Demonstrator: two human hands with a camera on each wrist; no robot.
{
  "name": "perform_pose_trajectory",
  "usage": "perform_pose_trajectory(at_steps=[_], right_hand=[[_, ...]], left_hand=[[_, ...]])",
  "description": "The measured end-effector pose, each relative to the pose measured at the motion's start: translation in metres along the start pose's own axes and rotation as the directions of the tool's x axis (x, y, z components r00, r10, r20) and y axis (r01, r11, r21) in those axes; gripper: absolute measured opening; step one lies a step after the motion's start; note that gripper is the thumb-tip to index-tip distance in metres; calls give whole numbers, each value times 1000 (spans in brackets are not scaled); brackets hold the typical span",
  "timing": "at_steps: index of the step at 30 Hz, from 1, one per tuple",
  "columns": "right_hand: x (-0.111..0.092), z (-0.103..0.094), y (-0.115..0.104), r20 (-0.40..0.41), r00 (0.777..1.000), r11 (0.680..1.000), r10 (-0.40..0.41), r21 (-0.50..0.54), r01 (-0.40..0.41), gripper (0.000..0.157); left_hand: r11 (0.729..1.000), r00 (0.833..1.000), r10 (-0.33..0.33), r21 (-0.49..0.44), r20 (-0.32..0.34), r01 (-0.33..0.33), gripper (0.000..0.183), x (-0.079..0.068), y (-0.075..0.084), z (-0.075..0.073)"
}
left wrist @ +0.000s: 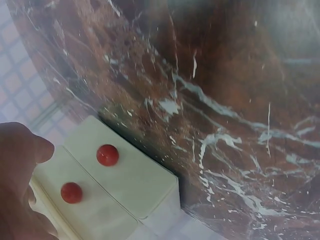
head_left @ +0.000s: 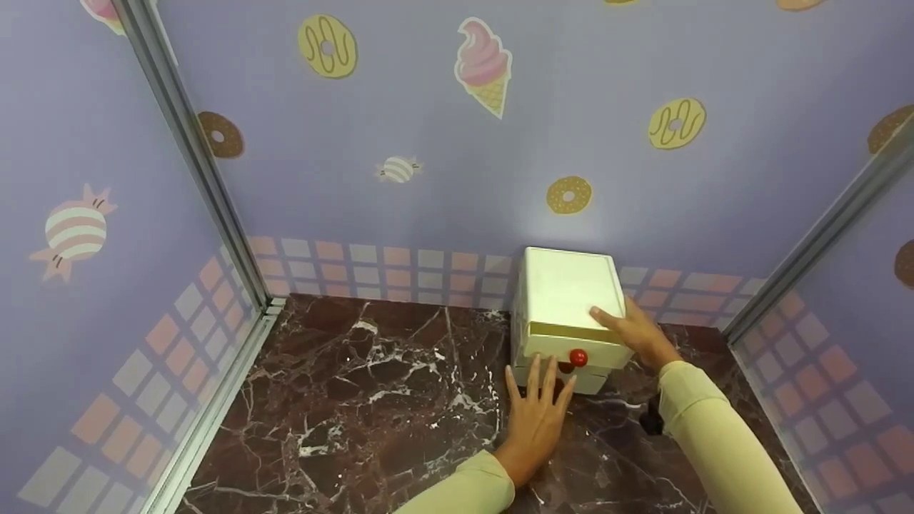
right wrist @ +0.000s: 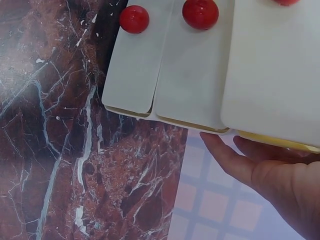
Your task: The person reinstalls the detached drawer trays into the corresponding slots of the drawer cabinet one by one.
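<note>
A small white drawer cabinet (head_left: 571, 285) stands on the marble floor against the back wall. Its top drawer (head_left: 571, 348) sticks out partway, with a round red knob (head_left: 578, 358) on its front. Below it, two shut drawers carry their own red knobs (left wrist: 107, 155). My left hand (head_left: 537, 421) has its fingers spread in front of the drawer fronts, fingertips right at the top drawer's lower edge, and holds nothing. My right hand (head_left: 640, 332) grips the cabinet's right side, thumb on its top and the other fingers along the side, partly hidden.
Dark red marble with white veins (head_left: 371, 400) covers the floor. The patterned purple back wall (head_left: 428, 214) rises right behind the cabinet. Side walls with metal corner rails (head_left: 193, 143) close off the left and right.
</note>
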State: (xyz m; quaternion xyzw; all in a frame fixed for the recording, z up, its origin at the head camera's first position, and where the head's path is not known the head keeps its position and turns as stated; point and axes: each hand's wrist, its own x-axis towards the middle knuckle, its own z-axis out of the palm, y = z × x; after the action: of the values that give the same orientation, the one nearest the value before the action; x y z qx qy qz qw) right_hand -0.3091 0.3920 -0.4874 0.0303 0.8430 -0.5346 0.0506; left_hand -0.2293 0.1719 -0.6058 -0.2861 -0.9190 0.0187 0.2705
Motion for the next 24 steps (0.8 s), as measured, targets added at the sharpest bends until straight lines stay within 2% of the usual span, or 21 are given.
perform_pose_trajectory(at_steps=[3,6,11,13,17,24], right_hand=[[-5,0,-12,15,1000,1000,5,26,-5,82],[-2,0,-11,22,1000,1000,-10,29,9,75],[4,1,-3,28,1000,999,10,42,-11,75],[-1,2,-12,39,999,999,21,45,-23,77],[-7,3,-24,36,999,999,9,44,-10,77],[-6,3,-24,29,1000,1000,-10,8,10,79]], left_hand=[[1000,1000,-9,3,0,9,68,6,-3,2],[1000,999,-15,13,49,14,69,12,-7,3],[999,986,-23,33,164,17,70,20,-15,1],[999,979,-29,38,202,22,71,23,-18,0],[999,976,-44,39,214,36,69,27,-19,-2],[998,973,-47,46,224,37,74,28,-20,-2]])
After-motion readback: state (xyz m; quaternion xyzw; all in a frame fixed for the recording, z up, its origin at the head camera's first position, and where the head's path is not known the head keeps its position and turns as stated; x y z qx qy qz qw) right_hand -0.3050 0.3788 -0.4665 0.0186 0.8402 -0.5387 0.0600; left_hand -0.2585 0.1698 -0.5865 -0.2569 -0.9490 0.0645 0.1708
